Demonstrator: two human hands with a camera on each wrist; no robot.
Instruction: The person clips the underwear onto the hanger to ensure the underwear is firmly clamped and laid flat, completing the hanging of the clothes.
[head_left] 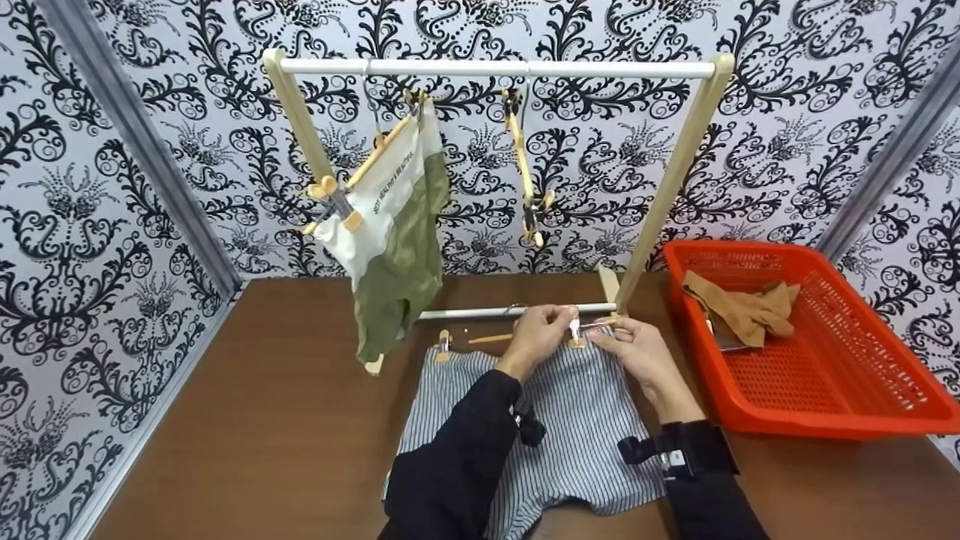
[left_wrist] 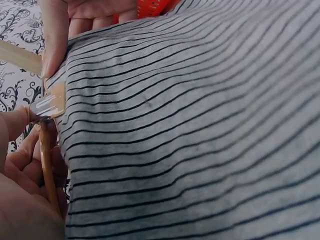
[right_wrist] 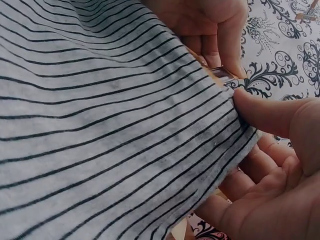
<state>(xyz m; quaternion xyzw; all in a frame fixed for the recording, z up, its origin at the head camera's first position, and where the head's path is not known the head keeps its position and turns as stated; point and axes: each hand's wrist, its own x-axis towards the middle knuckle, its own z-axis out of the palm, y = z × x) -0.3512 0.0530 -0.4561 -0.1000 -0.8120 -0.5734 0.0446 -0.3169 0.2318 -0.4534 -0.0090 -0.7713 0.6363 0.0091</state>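
Grey shorts with dark stripes (head_left: 585, 420) lie spread on the table, waistband toward the rack. My left hand (head_left: 538, 336) pinches the metal-and-wood clip (head_left: 576, 334) of a wooden hanger (head_left: 491, 339). In the left wrist view the pad of that clip (left_wrist: 59, 99) sits on the waistband edge. Another hanger clip (head_left: 443, 346) is on the waistband's left side. My right hand (head_left: 634, 351) holds the waistband's right corner beside the clip. The right wrist view shows its thumb on top of the striped cloth (right_wrist: 150, 125) and the fingers (right_wrist: 255, 165) beneath.
Behind stands a rack with a white rail (head_left: 465, 68). From it hang a green-and-white garment (head_left: 401, 240) on a clip hanger and a bare clip hanger (head_left: 523, 161). A red basket (head_left: 817, 420) at right contains a brown garment (head_left: 742, 304). Patterned panels enclose the brown table (head_left: 262, 420).
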